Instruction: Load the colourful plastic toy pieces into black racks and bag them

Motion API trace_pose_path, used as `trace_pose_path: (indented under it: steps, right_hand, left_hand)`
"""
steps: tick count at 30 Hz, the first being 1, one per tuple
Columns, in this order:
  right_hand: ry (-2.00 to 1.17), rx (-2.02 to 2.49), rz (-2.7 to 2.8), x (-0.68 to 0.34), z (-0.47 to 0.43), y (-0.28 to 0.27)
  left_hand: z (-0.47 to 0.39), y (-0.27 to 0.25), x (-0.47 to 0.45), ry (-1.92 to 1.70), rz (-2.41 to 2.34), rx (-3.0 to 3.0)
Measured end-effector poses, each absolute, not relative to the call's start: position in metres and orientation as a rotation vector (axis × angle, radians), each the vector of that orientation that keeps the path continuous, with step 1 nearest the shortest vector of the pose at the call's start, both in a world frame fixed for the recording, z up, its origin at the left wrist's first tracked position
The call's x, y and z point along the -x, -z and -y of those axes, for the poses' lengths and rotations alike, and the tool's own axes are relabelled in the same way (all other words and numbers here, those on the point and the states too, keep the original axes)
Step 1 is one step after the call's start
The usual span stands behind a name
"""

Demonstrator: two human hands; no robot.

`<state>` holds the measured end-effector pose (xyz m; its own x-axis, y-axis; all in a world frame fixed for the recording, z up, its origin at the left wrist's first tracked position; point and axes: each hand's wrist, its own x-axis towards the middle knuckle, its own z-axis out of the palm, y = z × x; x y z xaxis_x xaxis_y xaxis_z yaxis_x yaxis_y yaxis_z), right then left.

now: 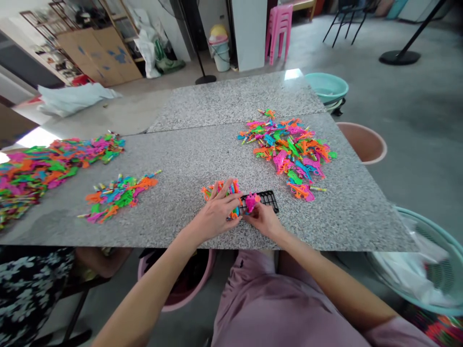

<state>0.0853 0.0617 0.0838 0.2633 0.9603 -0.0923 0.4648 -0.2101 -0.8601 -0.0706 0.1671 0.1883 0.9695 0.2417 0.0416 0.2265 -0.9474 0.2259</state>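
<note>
A small black grid rack (pixel 270 200) lies on the speckled stone table in front of me. Its left part is covered by a row of small colourful plastic toy guns (pixel 209 192), mostly orange and blue. My left hand (pixel 216 212) rests over that row with its fingers spread, touching the toys. Over the middle of the rack, my right hand (pixel 265 220) pinches a pink toy gun (pixel 250 202); an orange bit shows beside it. The fingers hide part of the pink piece, and its exact fit in the rack cannot be made out.
A loose pile of toy guns (pixel 289 144) lies right of the rack. A smaller pile (pixel 123 195) and a long heap (pixel 54 164) are at the left. A person's arm (pixel 101 262) shows below the left table edge. Tubs (pixel 365 140) stand along the right side.
</note>
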Motion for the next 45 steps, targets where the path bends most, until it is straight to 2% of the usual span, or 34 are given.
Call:
trace_pose_path:
  steps: [4,11,15,17,20,23,26,29,33,36,41,45]
  right_hand:
    - [-0.728,1.922,1.531,-0.085,-0.066,-0.088]
    - [-0.778,2.029,1.732,-0.07,-0.078,-0.104]
    - [-0.73,1.862,1.7,-0.087,-0.062,-0.108]
    - [-0.554,1.846,1.653,-0.123,-0.042,-0.11]
    - [-0.077,2.274,1.378,-0.198,-0.009,-0.111]
    - [0.095,2.453,1.5,-0.253,0.01,-0.105]
    - [0.077,2.379,1.607,-0.269,0.017,-0.096]
    - [-0.024,2.252,1.466,-0.258,0.021,-0.088]
    - [-0.516,1.837,1.137,-0.217,0.011,-0.079]
    - [-0.807,1.579,1.086,-0.175,-0.018,-0.077]
    - [-0.789,1.606,1.182,-0.128,-0.087,-0.081]
    - [-0.684,1.724,1.482,-0.109,-0.12,-0.083]
  left_hand:
    - [-0.166,-0.186,0.071,-0.136,-0.355,-2.892]
    - [-0.163,-0.186,0.066,-0.178,-0.419,-2.893]
    - [-0.171,-0.177,0.067,-0.232,-0.373,-2.963]
    - [-0.175,-0.172,0.068,-0.268,-0.374,-2.977]
    - [-0.177,-0.169,0.07,-0.276,-0.379,-2.984]
    - [-0.176,-0.17,0.07,-0.281,-0.388,-2.988]
    - [-0.175,-0.173,0.071,-0.271,-0.39,-2.983]
    - [-0.175,-0.178,0.075,-0.217,-0.369,-2.956]
    - [-0.175,-0.185,0.079,-0.105,-0.328,-2.913]
    - [-0.175,-0.187,0.08,-0.059,-0.342,-2.907]
    - [-0.175,-0.184,0.079,-0.124,-0.313,-2.942]
    - [-0.174,-0.183,0.079,-0.129,-0.312,-2.956]
